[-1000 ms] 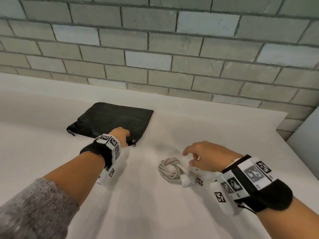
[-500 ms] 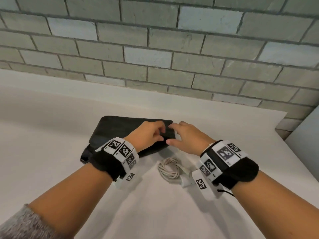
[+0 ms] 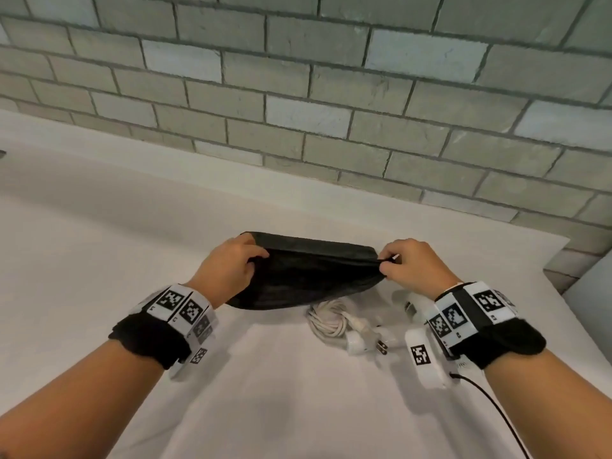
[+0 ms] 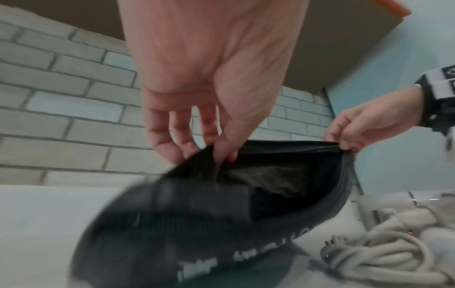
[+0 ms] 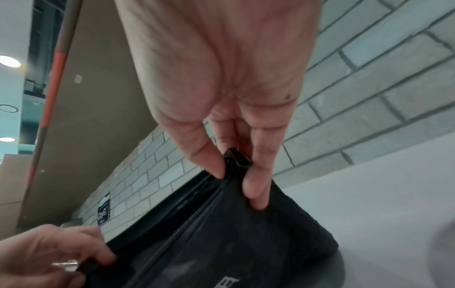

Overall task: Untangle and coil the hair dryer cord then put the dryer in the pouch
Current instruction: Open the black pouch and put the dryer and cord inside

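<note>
While the left hand (image 3: 231, 266) pinches one end of the black pouch (image 3: 308, 276), the right hand (image 3: 410, 266) pinches the other; the coiled cord (image 3: 328, 321) lies just below the pouch.

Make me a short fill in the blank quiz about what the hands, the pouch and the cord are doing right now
1. Both hands hold the black ____ above the white table.
2. The right hand pinches the pouch's ____ pull.
3. The left hand grips the pouch at its ____ end.
4. The white cord lies ____ on the table beside its plug.

Missing words: pouch; zipper; left; coiled
</note>
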The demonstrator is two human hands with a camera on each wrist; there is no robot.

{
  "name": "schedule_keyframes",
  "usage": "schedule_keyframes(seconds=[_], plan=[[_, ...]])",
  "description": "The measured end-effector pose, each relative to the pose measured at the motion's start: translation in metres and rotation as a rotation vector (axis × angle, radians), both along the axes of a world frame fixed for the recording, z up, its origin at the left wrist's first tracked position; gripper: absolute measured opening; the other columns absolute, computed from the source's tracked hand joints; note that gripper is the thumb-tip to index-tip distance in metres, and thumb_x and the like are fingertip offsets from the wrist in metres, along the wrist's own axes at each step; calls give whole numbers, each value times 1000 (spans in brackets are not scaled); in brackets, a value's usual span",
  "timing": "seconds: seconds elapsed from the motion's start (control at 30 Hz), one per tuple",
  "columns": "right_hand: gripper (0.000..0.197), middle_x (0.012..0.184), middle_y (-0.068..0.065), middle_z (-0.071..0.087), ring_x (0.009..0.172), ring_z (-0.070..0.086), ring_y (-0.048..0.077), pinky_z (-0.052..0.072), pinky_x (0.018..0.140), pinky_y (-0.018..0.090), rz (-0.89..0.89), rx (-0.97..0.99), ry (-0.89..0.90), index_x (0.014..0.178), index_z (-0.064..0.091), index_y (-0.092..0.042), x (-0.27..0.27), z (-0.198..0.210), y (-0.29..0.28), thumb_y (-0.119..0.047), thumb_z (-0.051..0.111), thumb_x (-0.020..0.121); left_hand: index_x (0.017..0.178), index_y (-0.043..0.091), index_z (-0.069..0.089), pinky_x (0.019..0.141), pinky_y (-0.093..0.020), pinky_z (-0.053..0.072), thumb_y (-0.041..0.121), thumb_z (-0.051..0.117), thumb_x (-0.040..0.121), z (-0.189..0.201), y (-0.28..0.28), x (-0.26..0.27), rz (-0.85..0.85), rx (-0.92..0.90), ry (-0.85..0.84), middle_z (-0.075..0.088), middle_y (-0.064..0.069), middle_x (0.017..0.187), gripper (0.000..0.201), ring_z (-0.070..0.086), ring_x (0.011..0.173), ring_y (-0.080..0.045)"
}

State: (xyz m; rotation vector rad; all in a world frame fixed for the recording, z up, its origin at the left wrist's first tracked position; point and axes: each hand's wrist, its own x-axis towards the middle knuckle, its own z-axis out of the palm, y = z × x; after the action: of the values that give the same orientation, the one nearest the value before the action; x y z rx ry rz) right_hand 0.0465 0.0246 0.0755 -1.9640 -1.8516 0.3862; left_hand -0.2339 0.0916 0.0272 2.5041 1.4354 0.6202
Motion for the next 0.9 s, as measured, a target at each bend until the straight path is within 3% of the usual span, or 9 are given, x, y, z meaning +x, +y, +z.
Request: schedule_keyframes(seconds=[0.1, 0.17, 0.23, 0.33, 0.4, 0.5, 0.57, 0.8, 0.9], plan=[[12, 93, 11, 63, 80, 55, 22, 36, 71, 22, -10, -11, 42, 81, 64, -12, 3, -18, 4, -5, 55, 79, 127, 15, 50, 80, -28, 43, 1, 56, 79, 1, -4, -9, 46, -29, -46, 46, -10, 115, 51, 56, 89, -29], [20, 109, 14, 58, 89, 56, 24, 39, 78, 24, 1, -7, 16, 101, 62, -8, 4, -30, 7, -5, 55, 82, 132, 19, 44, 80, -26, 42, -6, 51, 75, 0, -5, -11, 55, -72, -80, 41, -12, 114, 62, 52, 84, -27], [34, 122, 15, 46, 102, 54, 32, 41, 91, 33, 24, 17, -30, 119, 51, -11, 2, -36, 5, -10, 55, 85, 138, 18, 34, 87, -33, 46, -9, 49, 74, 0, -7, -11, 94, -124, -113, 41, -14, 119, 70, 53, 95, -31], [44, 118, 8, 43, 107, 49, 27, 41, 93, 36, 208, 22, -93, 123, 45, -23, -6, -32, -15, -33, 60, 83, 144, 12, 16, 91, -37, 43, -7, 53, 74, 1, -4, -9, 199, -210, -132, 39, -17, 130, 81, 49, 114, -37], [63, 120, 2, 42, 109, 45, 23, 41, 92, 37, 372, -195, -273, 129, 38, -33, -13, -34, -31, -47, 65, 74, 145, 12, 10, 89, -38, 43, -5, 56, 74, 3, -3, -9, 229, -244, -138, 39, -18, 130, 86, 48, 115, -37], [83, 131, 2, 37, 114, 43, 27, 38, 92, 40, 438, -427, -572, 139, 19, -39, -19, -58, -42, -31, 68, 73, 145, 12, 9, 88, -35, 43, -7, 56, 74, 4, -8, -5, 194, -235, -138, 38, -17, 132, 87, 48, 115, -35], [78, 130, 5, 39, 111, 49, 29, 38, 89, 39, 418, -400, -601, 140, 15, -39, -23, -75, -41, -17, 59, 79, 146, 13, 10, 85, -29, 42, -9, 54, 74, 3, -15, -2, 152, -221, -123, 37, -15, 134, 87, 49, 112, -32], [51, 117, 15, 55, 103, 56, 34, 45, 81, 40, 434, -306, -677, 134, 31, -24, -34, -83, -31, -14, 49, 88, 141, 16, 30, 96, -26, 39, -13, 51, 75, -1, -27, -6, 39, -109, -82, 35, -5, 141, 75, 47, 120, -26], [54, 116, 16, 54, 103, 55, 35, 44, 81, 39, 489, -280, -646, 137, 29, -25, -34, -76, -37, -11, 46, 89, 144, 20, 19, 94, -23, 41, -8, 60, 74, -4, -29, -20, -1, -139, -38, 28, 0, 147, 86, 45, 123, -23]])
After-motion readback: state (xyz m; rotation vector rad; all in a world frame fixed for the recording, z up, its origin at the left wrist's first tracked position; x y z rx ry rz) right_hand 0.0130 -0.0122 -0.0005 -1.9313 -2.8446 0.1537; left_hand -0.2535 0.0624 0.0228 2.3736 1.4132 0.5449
